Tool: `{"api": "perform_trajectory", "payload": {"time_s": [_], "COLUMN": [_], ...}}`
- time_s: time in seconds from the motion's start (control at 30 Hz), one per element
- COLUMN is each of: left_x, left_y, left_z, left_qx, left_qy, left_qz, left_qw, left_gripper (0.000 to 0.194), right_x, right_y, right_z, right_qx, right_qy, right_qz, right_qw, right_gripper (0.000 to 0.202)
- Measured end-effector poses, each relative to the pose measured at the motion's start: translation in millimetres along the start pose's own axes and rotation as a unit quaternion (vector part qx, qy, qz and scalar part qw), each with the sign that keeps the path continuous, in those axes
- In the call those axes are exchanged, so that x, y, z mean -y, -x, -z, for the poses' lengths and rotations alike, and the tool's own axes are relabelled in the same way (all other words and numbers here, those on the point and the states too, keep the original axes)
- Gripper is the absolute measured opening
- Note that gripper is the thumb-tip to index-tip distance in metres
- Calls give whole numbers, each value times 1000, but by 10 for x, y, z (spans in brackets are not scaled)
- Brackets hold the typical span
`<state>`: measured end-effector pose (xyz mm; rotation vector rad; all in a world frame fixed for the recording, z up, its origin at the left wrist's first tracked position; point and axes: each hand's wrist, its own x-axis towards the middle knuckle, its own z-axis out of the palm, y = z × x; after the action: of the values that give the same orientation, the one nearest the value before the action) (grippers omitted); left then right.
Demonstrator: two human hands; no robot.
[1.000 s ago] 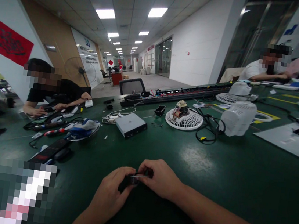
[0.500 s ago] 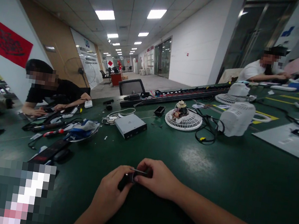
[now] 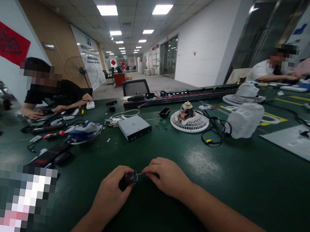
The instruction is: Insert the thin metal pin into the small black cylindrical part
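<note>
Farther back on the green worktop (image 3: 126,154), a small black box (image 3: 164,112) stands open-topped, its inside too dark to read, near a white grille (image 3: 195,127) bearing a motor-like part (image 3: 186,112). Nearer, the left hand (image 3: 111,190) grips a dark cylinder (image 3: 127,181) between thumb and curled fingers, its open mouth facing the right hand (image 3: 168,176). Those right fingers are pinched on a thin rod (image 3: 140,174) reaching toward the mouth; whether it enters is unclear. The left hand hides the cylinder's other end.
</note>
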<state>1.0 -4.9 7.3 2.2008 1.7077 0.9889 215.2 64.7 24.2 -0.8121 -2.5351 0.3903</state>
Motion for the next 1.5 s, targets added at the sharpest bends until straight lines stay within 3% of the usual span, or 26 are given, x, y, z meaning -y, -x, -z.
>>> {"api": "perform_trajectory", "payload": {"time_s": [0.17, 0.3, 0.5, 0.63, 0.77, 0.83, 0.97, 1.07, 1.13, 1.23, 1.37, 1.5], "left_x": [1, -8, -55, -46, -14, 3, 45, 69, 71, 48, 10, 10], "left_y": [4, 3, 5, 8, 6, 2, -9, -17, -20, -15, 11, 44], "left_z": [-17, -14, -11, -29, -28, -21, -17, -18, -18, -21, -36, -58], "left_qx": [-8, 2, 9, 6, -10, -32, -58, -58, -52, -46, -49, -20], "left_qy": [1, 2, 0, -3, -23, -33, -43, -48, -44, -28, -8, -9], "left_qz": [-23, -44, -49, -36, 19, 50, 107, 126, 108, 69, 44, -3], "left_qw": [1000, 999, 999, 999, 999, 998, 992, 989, 992, 996, 998, 1000], "left_gripper": [25, 25, 24, 23, 23, 23, 24, 26, 26, 30, 42, 43], "right_x": [9, 16, 66, 92, 105, 119, 164, 180, 168, 123, 72, 75], "right_y": [13, 12, 24, 19, 3, 3, 28, 42, 38, 13, -18, -27], "right_z": [30, 44, 48, 47, 103, 166, 278, 271, 224, 137, 54, 15], "right_qx": [5, -15, 19, 21, 46, 71, 209, 247, 220, 131, 32, -23], "right_qy": [-12, -4, -1, 31, 76, 45, -58, -73, -87, -118, -183, -212], "right_qz": [29, 1, 8, -36, -120, -141, -115, -104, -111, -149, -189, -146], "right_qw": [999, 1000, 1000, 999, 989, 986, 969, 961, 965, 973, 964, 966], "right_gripper": [20, 21, 19, 20, 17, 20, 42, 37, 29, 26, 22, 11]}}
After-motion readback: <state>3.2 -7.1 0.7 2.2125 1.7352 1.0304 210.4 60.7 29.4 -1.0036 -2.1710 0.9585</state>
